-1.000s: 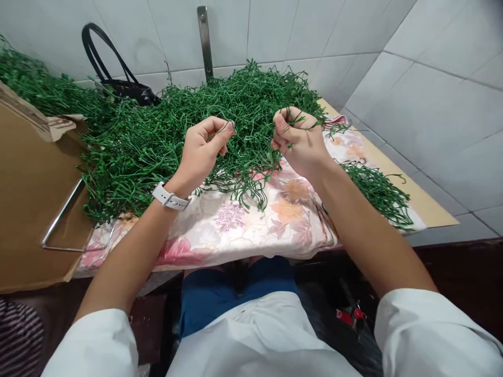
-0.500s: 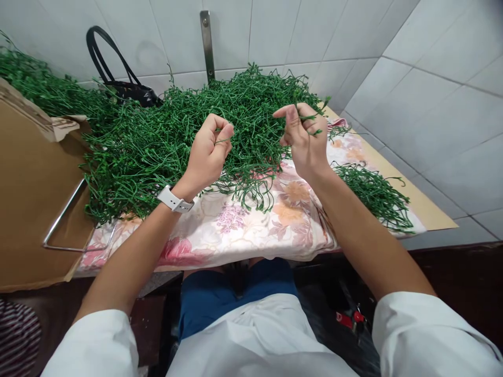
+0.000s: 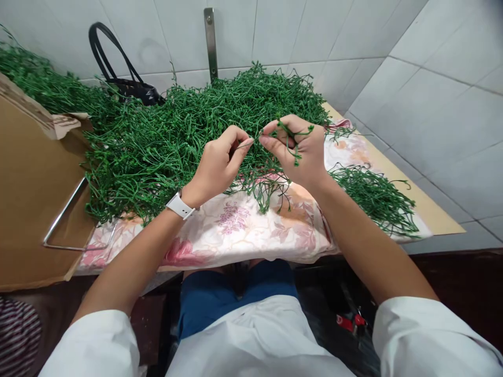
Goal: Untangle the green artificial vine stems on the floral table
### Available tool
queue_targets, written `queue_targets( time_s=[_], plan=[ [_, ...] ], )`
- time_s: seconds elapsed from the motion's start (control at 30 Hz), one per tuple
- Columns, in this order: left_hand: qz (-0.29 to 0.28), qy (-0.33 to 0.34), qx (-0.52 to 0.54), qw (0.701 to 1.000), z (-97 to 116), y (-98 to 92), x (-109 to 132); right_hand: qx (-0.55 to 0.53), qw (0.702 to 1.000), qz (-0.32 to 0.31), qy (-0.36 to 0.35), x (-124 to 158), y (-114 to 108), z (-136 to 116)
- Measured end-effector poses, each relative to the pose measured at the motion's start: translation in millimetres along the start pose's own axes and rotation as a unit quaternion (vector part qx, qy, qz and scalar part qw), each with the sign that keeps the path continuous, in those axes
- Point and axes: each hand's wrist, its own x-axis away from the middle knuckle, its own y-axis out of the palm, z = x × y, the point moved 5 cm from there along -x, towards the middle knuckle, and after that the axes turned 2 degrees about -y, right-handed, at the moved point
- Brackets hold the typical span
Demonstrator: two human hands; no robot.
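A big heap of thin green plastic stems (image 3: 165, 136) covers the back of a table draped with a floral cloth (image 3: 243, 230). Above its front edge my left hand (image 3: 220, 162), with a white watch on the wrist, pinches the end of one green stem. My right hand (image 3: 296, 149) is closed round a few green stems (image 3: 291, 139) that curl over its fingers. The fingertips of the two hands almost meet. A smaller bundle of green stems (image 3: 373, 193) lies on the cloth to the right.
A flattened cardboard box (image 3: 31, 193) with a metal wire frame (image 3: 66, 220) lies at the left. A black handbag (image 3: 121, 84) leans on the tiled wall behind the heap. A metal strip (image 3: 211, 42) runs up the wall. Red-handled tool (image 3: 349, 320) lies on the floor.
Both hands have come together from about a hand's width apart, and dropped slightly towards the heap. The right hand has turned and still holds stems.
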Motion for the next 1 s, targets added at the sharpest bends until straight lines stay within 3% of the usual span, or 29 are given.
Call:
queue_targets(
  time_s=[0.2,0.33,0.57,0.8,0.9,1.0],
  plan=[
    [0.01,0.03,-0.012,0.999,1.9,-0.7,0.8,0.04,0.998,-0.035,-0.039,1.1,8.6,-1.4],
    [0.03,-0.02,0.025,0.999,-8.8,-3.2,-1.4,0.069,0.993,-0.076,-0.054,-5.6,15.8,1.0],
    [0.02,-0.162,0.107,0.981,-28.5,-4.9,-6.5,0.094,0.985,-0.147,0.0,-25.6,26.3,4.1],
    [-0.012,-0.157,0.126,0.979,-32.4,-6.0,-7.2,0.179,0.961,-0.187,-0.092,-29.1,38.4,8.5],
    [-0.018,-0.163,0.126,0.978,-34.1,-5.5,-7.3,0.198,0.962,-0.171,-0.073,-32.5,29.6,4.8],
    [-0.024,-0.16,0.108,0.981,-34.2,-3.3,-5.6,0.225,0.965,-0.134,-0.025,-37.7,-0.1,-9.5]
  ],
)
